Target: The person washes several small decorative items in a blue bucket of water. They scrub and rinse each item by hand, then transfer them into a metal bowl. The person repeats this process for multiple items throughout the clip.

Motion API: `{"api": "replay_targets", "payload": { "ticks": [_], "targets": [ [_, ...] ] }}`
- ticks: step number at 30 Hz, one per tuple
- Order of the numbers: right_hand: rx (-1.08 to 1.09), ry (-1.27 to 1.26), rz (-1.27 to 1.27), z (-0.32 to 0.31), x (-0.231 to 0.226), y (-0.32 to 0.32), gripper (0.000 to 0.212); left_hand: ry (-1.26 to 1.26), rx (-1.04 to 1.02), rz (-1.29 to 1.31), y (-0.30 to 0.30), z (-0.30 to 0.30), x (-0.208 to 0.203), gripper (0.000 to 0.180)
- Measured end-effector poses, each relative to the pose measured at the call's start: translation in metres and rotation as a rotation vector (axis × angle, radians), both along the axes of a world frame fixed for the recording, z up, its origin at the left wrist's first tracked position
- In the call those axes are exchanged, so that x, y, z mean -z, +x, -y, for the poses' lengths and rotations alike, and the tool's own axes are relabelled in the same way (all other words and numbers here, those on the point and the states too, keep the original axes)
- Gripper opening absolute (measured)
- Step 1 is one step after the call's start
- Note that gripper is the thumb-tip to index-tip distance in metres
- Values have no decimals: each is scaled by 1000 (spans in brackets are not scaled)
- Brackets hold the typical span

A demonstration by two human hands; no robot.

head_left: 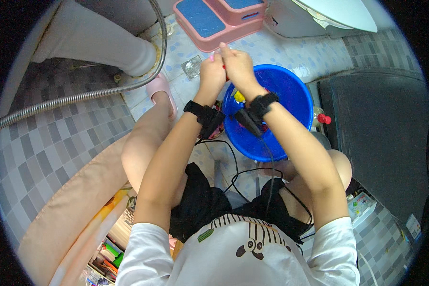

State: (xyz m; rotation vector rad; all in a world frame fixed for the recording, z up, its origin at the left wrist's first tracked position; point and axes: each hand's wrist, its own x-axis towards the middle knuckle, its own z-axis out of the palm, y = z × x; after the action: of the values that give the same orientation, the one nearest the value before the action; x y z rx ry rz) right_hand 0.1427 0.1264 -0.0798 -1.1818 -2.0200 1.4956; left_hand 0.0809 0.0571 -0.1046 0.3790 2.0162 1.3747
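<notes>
My left hand (212, 76) and my right hand (238, 67) are held close together in front of me, beyond the far-left rim of a blue basin (306, 95). Fingers are curled on both. Tiny bits of pink and red show at the left fingers and between the hands, but what they grip is too hidden to name. Inside the basin, a small yellow thing (239, 97) shows beneath my right wrist. Black straps with dark devices circle both my wrists and partly cover the basin.
A pink step stool (214, 42) with blue treads stands ahead, near a square floor drain (192, 67). A metal hose (81, 98) arcs across the left. Right of the basin are a red-capped bottle (323, 118) and a large dark box-like thing (381, 124). Black cables (236, 174) hang below my wrists.
</notes>
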Motion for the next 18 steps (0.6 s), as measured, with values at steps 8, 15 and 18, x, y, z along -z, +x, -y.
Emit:
{"api": "replay_targets", "payload": {
  "ticks": [8, 15, 18],
  "targets": [
    [-33, -461, 314, -51, 3, 120, 77, -61, 537, 511, 63, -15, -22, 83],
    [-157, -509, 461, -55, 46, 160, 82, -85, 670, 380, 73, 15, -55, 83],
    [-126, -284, 562, -51, 64, 164, 66, -99, 587, 151, 46, 42, -42, 61]
  ]
}}
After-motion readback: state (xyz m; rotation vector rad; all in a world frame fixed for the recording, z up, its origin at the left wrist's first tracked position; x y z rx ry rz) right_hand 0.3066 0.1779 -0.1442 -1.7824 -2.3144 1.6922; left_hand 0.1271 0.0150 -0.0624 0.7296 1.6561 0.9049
